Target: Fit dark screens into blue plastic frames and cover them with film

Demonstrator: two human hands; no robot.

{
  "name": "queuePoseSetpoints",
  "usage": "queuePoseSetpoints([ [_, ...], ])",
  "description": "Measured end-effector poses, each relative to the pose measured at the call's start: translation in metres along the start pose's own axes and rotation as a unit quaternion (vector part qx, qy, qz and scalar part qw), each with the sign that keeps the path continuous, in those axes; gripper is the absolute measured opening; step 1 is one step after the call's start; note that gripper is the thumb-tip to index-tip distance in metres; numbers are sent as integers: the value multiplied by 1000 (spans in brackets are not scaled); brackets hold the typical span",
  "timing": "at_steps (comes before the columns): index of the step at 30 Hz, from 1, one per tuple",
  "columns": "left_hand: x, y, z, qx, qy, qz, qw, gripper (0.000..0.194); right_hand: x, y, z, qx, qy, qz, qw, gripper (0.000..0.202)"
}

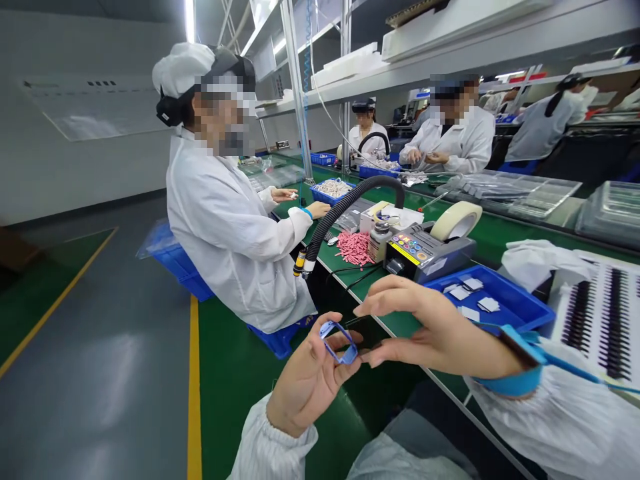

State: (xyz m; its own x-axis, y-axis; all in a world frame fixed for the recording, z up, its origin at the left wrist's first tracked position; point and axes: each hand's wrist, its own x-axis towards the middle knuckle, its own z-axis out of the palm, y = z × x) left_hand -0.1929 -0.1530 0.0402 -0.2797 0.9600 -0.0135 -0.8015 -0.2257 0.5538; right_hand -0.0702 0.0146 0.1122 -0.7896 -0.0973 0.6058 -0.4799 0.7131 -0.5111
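My left hand (313,373) holds a small blue frame-like part (340,343) between thumb and fingers, in front of the table's edge. Close on its right is my right hand (425,327), wearing a blue wrist strap (517,373). The right thumb and index finger are apart, and the lower fingertips come close to the blue part. Whether something small and thin sits between the right fingers is too dark to tell. Both hands are in the air, below the black flexible hose (350,200).
A blue tray (530,313) with white pieces, a tape dispenser (430,250), a bottle (380,241) and a pink pile (354,248) stand on the green table. A person in white (225,207) sits at the left. A black-and-white rack (600,320) lies at the right.
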Motion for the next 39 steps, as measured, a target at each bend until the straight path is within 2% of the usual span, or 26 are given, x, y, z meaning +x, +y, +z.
queuePoseSetpoints([
  [3, 8, -9, 16, 34, -52, -16, 998, 34, -15, -9, -15, -32, 12, -2, 999, 48],
  [6, 14, -18, 29, 71, -77, -12, 994, 45, -26, -19, -25, -69, 9, 7, 998, 49],
  [13, 18, -32, 49, 89, -62, -25, 994, 47, -39, -44, -30, -167, -20, 61, 984, 41],
  [17, 19, -34, 50, 91, -61, -39, 993, 50, -38, -48, -28, -201, -34, 62, 977, 35],
  [24, 23, -38, 47, 98, -61, -39, 993, 47, -39, -48, -26, -222, -24, 74, 972, 28],
  [29, 25, -38, 44, 111, -60, -49, 991, 55, -39, -49, -24, -238, -28, 84, 967, 25],
  [33, 26, -42, 41, 81, -70, -57, 993, 55, -40, -47, -22, -244, -37, 107, 963, 33],
  [39, 29, -53, 38, -41, -101, -100, 989, 44, -48, -44, -25, -245, -49, 122, 961, 59],
])
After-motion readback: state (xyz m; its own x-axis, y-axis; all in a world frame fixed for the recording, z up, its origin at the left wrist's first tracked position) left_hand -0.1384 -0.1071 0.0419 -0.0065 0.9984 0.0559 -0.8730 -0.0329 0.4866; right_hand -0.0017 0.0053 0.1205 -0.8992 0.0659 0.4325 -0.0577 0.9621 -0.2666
